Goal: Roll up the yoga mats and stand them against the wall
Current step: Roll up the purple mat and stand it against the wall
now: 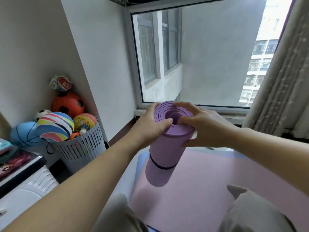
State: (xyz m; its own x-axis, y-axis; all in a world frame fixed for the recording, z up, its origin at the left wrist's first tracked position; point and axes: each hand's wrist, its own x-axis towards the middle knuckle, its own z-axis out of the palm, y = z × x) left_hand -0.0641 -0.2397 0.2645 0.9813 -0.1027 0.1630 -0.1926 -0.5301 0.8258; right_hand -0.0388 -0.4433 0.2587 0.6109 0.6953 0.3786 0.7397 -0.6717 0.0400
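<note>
Head view, the only one.

- Purple mat (164,148): fully rolled, spiral end up, centre of frame. It stands nearly upright and leans a little to the left. A dark band (160,166) circles the lower part, likely to keep it from unrolling.
- Left hand (150,124): wrapped round the top of the roll from the left, thumb laid on the spiral end. Firm hold on the mat.
- Right hand (200,128): its fingers (183,106) curl over the far rim of the spiral end and the thumb presses the side below. It also holds the mat. Gripping from both sides probably keeps the layers even and the roll steady while it is carried.
- The lower end of the roll hangs over the near-left corner of a pink mat (225,181) that lies flat. I cannot tell whether it touches.
- A blue mat (142,159) shows at the pink one's left edge, underneath. Neither is rolled yet.
- White wall (103,64), upper left, beside the window (209,56): the likely standing spot, not yet reached.
- Basket (80,149) of balls, left of frame, against the wall. The roll would need to go down clear of it.
</note>
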